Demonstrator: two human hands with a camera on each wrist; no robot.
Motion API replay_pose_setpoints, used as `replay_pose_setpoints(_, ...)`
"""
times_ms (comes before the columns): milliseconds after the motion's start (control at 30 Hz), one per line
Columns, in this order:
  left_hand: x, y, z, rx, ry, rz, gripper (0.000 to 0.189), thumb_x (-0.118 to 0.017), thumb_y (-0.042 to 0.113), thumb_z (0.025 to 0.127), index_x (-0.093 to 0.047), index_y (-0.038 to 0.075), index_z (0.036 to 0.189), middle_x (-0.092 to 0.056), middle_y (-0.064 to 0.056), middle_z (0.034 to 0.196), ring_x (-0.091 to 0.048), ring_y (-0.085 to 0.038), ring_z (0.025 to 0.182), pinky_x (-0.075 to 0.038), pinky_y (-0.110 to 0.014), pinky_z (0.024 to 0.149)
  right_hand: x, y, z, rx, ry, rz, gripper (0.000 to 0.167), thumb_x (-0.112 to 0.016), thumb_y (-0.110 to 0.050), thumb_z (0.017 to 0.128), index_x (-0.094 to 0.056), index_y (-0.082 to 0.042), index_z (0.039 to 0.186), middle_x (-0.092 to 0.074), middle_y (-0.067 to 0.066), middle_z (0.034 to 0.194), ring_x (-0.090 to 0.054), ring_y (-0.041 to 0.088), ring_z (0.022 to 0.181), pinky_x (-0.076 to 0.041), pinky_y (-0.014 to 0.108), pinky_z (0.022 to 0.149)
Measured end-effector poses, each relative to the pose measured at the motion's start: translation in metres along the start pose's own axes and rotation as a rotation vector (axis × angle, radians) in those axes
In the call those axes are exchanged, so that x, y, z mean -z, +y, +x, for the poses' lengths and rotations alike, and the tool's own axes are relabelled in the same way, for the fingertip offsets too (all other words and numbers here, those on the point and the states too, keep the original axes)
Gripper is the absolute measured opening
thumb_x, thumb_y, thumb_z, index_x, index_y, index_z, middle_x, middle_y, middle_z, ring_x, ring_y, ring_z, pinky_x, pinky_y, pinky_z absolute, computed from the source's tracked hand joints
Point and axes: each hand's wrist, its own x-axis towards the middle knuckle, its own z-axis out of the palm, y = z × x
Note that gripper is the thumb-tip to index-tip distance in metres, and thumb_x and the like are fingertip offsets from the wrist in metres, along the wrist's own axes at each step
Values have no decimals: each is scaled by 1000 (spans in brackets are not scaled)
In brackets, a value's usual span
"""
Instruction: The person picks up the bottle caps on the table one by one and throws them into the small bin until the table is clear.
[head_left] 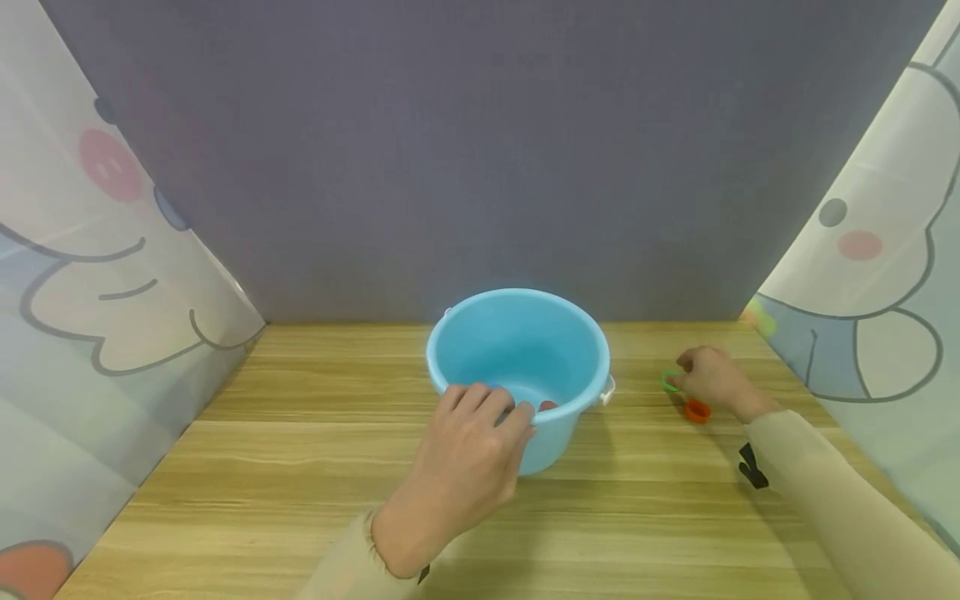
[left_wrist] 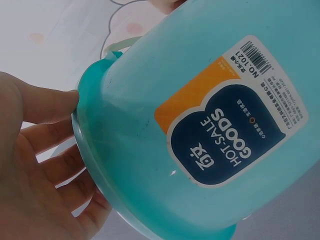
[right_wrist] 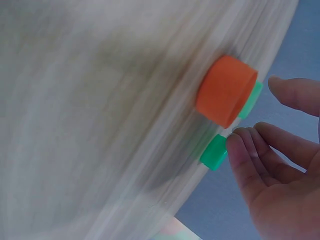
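Note:
A light blue bucket stands on the wooden table. My left hand grips its near rim, thumb on the outside and fingers curled over the edge; the left wrist view shows the thumb pressed to the bucket wall. At the right, my right hand hovers low over a green ring and an orange ring. Its thumb and fingers are apart with nothing between them. The fingertips are close to a green part; whether they touch it I cannot tell.
Inside the bucket a bit of something red shows, partly hidden by the rim. A white handle joint sticks out at its right side. A grey panel closes off the back, and printed cloths hang at both sides.

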Motion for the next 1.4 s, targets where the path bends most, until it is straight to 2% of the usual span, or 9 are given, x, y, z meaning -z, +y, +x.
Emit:
replay_pose_setpoints(233,-2,-1,-1,-11,14,22,13,-77,19,89,-65,13,87,-56,1,78,-54,-21,76,-43,-33,74,-3,6,0,10,-4,-24,54,-72,-22,92,-58,24,117,-63,41,110,-62,56,101,-51,63,86)
replay_pose_setpoints(433,-3,-1,-1,-16,22,34,14,-77,20,88,-64,14,86,-55,1,77,-54,-20,75,-43,-33,73,-3,8,0,-11,-43,-13,53,-72,-22,91,-59,23,114,-65,37,105,-62,54,101,-49,65,88)
replay_pose_setpoints(667,-1,0,0,2,-4,2,11,-74,18,90,-65,14,87,-55,0,78,-54,-21,77,-43,-34,74,-3,9,-1,14,-64,-11,26,-71,-20,92,-68,5,94,-68,6,80,-62,29,83,-52,57,83)
replay_pose_setpoints(733,-1,0,0,2,-4,0,11,-74,18,90,-65,14,87,-55,0,78,-54,-21,77,-43,-35,74,-3,9,-1,21,-63,-6,22,-71,-19,92,-69,3,91,-68,2,78,-62,26,82,-52,56,83)
replay_pose_setpoints(933,-2,0,0,-10,10,19,12,-76,18,89,-65,13,86,-56,0,78,-55,-21,76,-43,-34,74,-4,9,-2,12,-63,2,26,-72,-19,92,-69,7,96,-70,10,86,-65,33,88,-51,60,86)
replay_pose_setpoints(1067,-3,-1,-1,-17,18,33,13,-76,19,88,-65,13,85,-55,0,77,-54,-21,75,-43,-34,73,-3,9,-1,19,-47,13,29,-73,-17,89,-69,10,100,-71,11,87,-65,33,88,-51,60,86)
replay_pose_setpoints(1200,-3,-1,-1,-22,23,34,13,-77,19,88,-65,13,86,-55,0,77,-55,-21,75,-43,-34,73,-3,8,0,22,-25,32,41,-74,-17,88,-65,17,110,-72,14,89,-65,34,89,-50,61,87)
replay_pose_setpoints(1400,-3,-1,0,-27,32,39,12,-77,18,87,-66,13,87,-56,0,77,-55,-20,75,-44,-33,73,0,5,0,0,-15,85,48,-72,-18,90,-60,20,118,-71,24,98,-67,33,89,-54,56,83)
